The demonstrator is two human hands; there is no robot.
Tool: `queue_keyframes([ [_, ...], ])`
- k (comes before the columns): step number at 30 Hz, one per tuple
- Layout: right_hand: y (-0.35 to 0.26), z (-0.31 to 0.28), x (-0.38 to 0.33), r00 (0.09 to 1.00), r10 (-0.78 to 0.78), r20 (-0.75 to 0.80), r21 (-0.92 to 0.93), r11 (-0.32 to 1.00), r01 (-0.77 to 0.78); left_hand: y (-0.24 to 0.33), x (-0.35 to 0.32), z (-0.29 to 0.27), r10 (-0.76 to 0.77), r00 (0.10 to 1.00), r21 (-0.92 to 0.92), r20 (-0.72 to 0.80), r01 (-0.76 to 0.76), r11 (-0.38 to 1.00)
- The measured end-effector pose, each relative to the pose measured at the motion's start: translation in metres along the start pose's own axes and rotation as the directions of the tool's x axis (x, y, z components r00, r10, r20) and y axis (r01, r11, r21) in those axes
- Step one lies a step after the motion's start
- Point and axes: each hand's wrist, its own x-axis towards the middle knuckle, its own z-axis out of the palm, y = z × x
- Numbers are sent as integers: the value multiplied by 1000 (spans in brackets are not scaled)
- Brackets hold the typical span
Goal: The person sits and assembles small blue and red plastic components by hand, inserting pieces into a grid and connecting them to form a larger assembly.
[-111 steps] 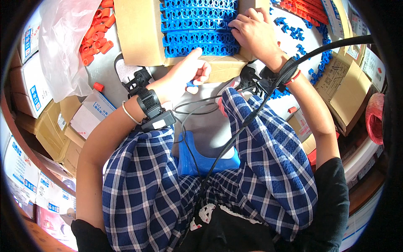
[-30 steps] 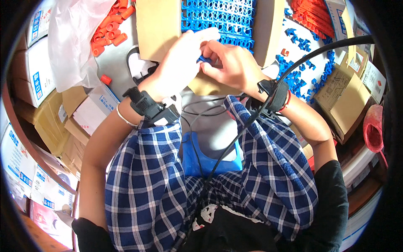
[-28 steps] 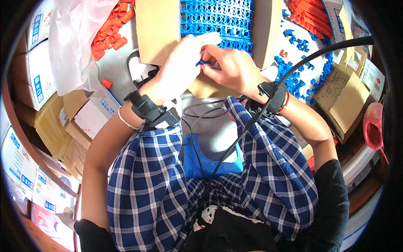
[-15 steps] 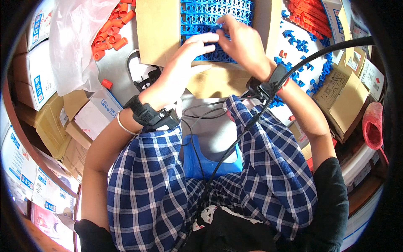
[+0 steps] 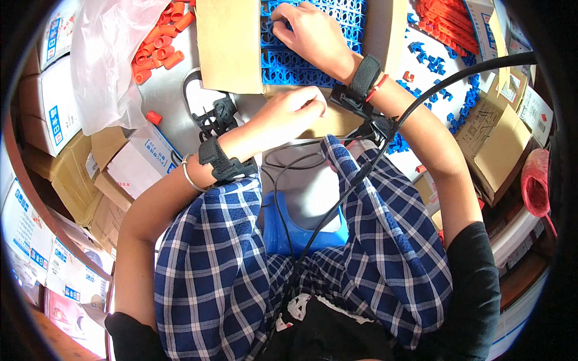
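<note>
Inside the cardboard box (image 5: 229, 45), blue plastic parts (image 5: 289, 60) packed in rows, your right hand (image 5: 310, 33) fingers curled pressing on them, your left hand (image 5: 295, 108) loosely fisted on box's near edge, orange caps (image 5: 159, 45) left.

Two hands (image 5: 301, 111), one open cardboard box (image 5: 229, 45) of blue clips (image 5: 289, 63), one clear plastic bag (image 5: 105, 66).
</note>
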Motion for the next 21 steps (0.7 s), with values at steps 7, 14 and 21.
queue_keyframes([
  [7,-5,-4,-1,994,38,102,-16,999,-37,1,-2,-5,42,998,15,-49,-41,999],
  [14,-1,-3,-2,994,-36,100,-74,996,43,3,-3,-7,25,998,7,-51,-24,1000],
  [21,3,-4,-4,992,-35,125,-75,996,44,5,-2,-6,-39,999,-10,-33,38,999],
])
